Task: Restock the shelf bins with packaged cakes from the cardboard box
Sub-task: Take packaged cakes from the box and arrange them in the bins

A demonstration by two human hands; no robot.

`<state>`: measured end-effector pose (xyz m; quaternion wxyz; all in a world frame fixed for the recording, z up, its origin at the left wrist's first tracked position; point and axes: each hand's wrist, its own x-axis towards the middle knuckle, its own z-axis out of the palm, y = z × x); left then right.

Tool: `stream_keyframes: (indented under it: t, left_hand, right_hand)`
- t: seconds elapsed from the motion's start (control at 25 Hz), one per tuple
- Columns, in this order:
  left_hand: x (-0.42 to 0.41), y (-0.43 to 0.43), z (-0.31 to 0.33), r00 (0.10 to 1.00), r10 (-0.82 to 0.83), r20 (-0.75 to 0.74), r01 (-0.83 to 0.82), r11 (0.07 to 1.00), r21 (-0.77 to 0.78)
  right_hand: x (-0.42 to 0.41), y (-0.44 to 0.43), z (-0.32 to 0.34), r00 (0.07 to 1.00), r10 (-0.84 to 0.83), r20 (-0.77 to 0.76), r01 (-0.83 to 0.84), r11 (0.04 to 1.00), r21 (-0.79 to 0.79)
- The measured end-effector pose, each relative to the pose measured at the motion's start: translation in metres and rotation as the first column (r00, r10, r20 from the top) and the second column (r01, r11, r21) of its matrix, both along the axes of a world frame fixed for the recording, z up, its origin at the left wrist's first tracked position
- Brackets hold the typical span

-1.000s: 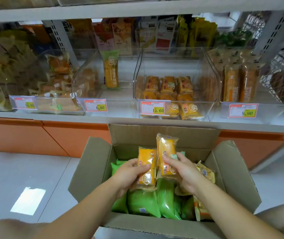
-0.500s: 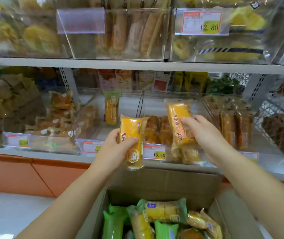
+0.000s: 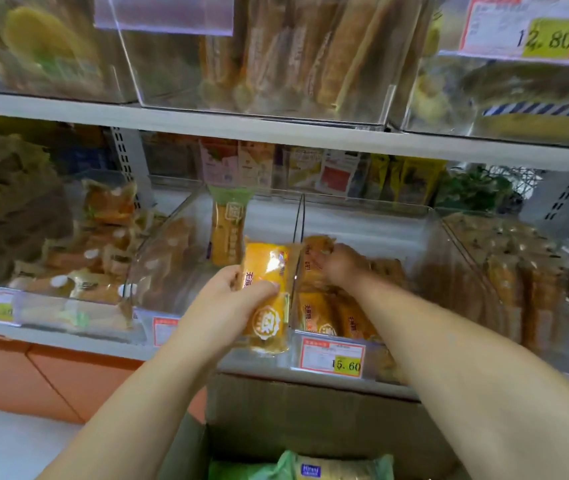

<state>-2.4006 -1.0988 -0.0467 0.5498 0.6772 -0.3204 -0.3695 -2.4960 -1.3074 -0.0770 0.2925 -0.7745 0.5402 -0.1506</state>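
Left bin (image 3: 79, 271): On my feed, pale wrapped cakes are heaped in a clear bin on the lower shelf, well left of both hands.
Half-bare bin (image 3: 172, 258): One green-topped pack (image 3: 227, 230) stands upright against its far wall, just beyond my view of the left hand.
Left hand (image 3: 227, 299): The forearm reaches up from near left. Thumb and curled fingers pinch an orange cake pack (image 3: 269, 296), held upright in front of the bins and above the shelf edge.
Divider (image 3: 298, 254): The clear wall between two bins stands just right of that held pack.
Right hand (image 3: 340, 265): The arm stretches from near right over the bin's front lip, with the hand inside the bin. It is blurred, but I see its fingers curled round a second orange pack (image 3: 314, 254), tilted against the divider.
Stocked bin (image 3: 414, 271): Orange packs (image 3: 321, 317) lie under the right wrist, and a 15.60 tag (image 3: 333, 358) hangs on the front.
Cardboard box (image 3: 310, 410): It sits open, near, below the shelf between my two forearms, with a green-wrapped cake (image 3: 328, 469) showing inside.
Right bin (image 3: 466, 244): Long brown packs (image 3: 518, 289) stand upright inside it.
Upper shelf: A 12.80 tag (image 3: 522, 26) is fixed at far right.
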Motion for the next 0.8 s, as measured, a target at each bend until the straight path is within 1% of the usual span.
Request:
stream_keyframes:
  t: [0.04, 0.08, 0.16, 0.2, 0.24, 0.32, 0.36, 0.44, 0.48, 0.52, 0.56, 0.6, 0.64, 0.68, 0.72, 0.76, 0.8]
  left_hand:
    - [0.000, -0.002, 0.000, 1.000, -0.001, -0.008, 0.001, 1.000, 0.002]
    - [0.000, -0.004, 0.001, 1.000, -0.003, -0.016, 0.003, 1.000, 0.003]
    - [-0.001, -0.005, 0.004, 1.000, -0.009, -0.023, 0.009, 1.000, 0.002]
    - [-0.001, -0.005, 0.005, 1.000, -0.012, -0.029, 0.012, 1.000, 0.002]
    - [0.000, -0.005, 0.007, 0.999, -0.009, -0.044, 0.008, 1.000, -0.006]
    - [-0.001, -0.005, 0.012, 0.995, 0.001, -0.095, -0.006, 0.998, -0.061]
    - [-0.004, -0.007, 0.015, 0.994, 0.009, -0.110, -0.020, 0.995, -0.093]
    - [-0.013, -0.014, 0.023, 0.991, 0.025, -0.130, -0.044, 0.988, -0.147]
    - [-0.017, -0.019, 0.026, 0.990, 0.019, -0.142, -0.043, 0.984, -0.174]
    - [-0.024, -0.025, 0.029, 0.990, -0.002, -0.144, -0.026, 0.980, -0.197]
    - [-0.029, -0.030, 0.029, 0.994, -0.028, -0.110, 0.004, 0.977, -0.215]
    - [-0.033, -0.035, 0.029, 0.999, -0.049, 0.007, 0.050, 0.975, -0.217]
    - [-0.033, -0.039, 0.026, 0.982, -0.042, 0.186, 0.080, 0.977, -0.197]
    - [-0.032, -0.039, 0.024, 0.924, -0.005, 0.383, 0.066, 0.987, -0.147]
    - [-0.030, -0.037, 0.021, 0.845, 0.015, 0.534, 0.046, 0.994, -0.101]
    - [-0.026, -0.034, 0.015, 0.790, -0.003, 0.613, 0.041, 0.998, -0.048]
    - [-0.022, -0.032, 0.007, 0.770, -0.060, 0.635, 0.057, 0.998, 0.025]
  right_hand:
    - [0.000, 0.005, -0.002, 0.994, 0.021, -0.104, -0.027, 0.998, -0.053]
    - [-0.001, 0.008, -0.001, 0.988, 0.039, -0.152, -0.048, 0.997, -0.056]
    - [-0.006, 0.010, 0.008, 0.979, 0.071, -0.193, -0.077, 0.997, -0.023]
    - [-0.010, 0.009, 0.014, 0.981, 0.081, -0.176, -0.084, 0.996, -0.010]
    - [-0.016, 0.011, 0.020, 0.991, 0.071, -0.117, -0.074, 0.997, -0.016]
    - [-0.029, 0.024, 0.034, 0.995, 0.028, 0.100, -0.023, 0.998, -0.052]
    - [-0.038, 0.039, 0.041, 0.976, 0.050, 0.212, -0.039, 0.998, -0.053]
    - [-0.059, 0.074, 0.054, 0.908, 0.188, 0.376, -0.205, 0.979, 0.007]
    - [-0.064, 0.092, 0.060, 0.874, 0.251, 0.415, -0.302, 0.952, 0.060]
    - [-0.068, 0.104, 0.062, 0.841, 0.303, 0.448, -0.374, 0.924, 0.076]
    - [-0.070, 0.108, 0.060, 0.814, 0.308, 0.493, -0.389, 0.919, 0.067]
    - [-0.071, 0.105, 0.059, 0.798, 0.259, 0.544, -0.347, 0.936, 0.064]
    - [-0.071, 0.096, 0.057, 0.786, 0.172, 0.594, -0.268, 0.961, 0.076]
    - [-0.073, 0.082, 0.055, 0.785, 0.070, 0.615, -0.163, 0.982, 0.096]
    - [-0.077, 0.064, 0.054, 0.803, -0.033, 0.595, -0.045, 0.992, 0.116]
    - [-0.082, 0.046, 0.052, 0.833, -0.121, 0.540, 0.055, 0.989, 0.138]
    - [-0.086, 0.027, 0.046, 0.860, -0.187, 0.474, 0.123, 0.979, 0.163]
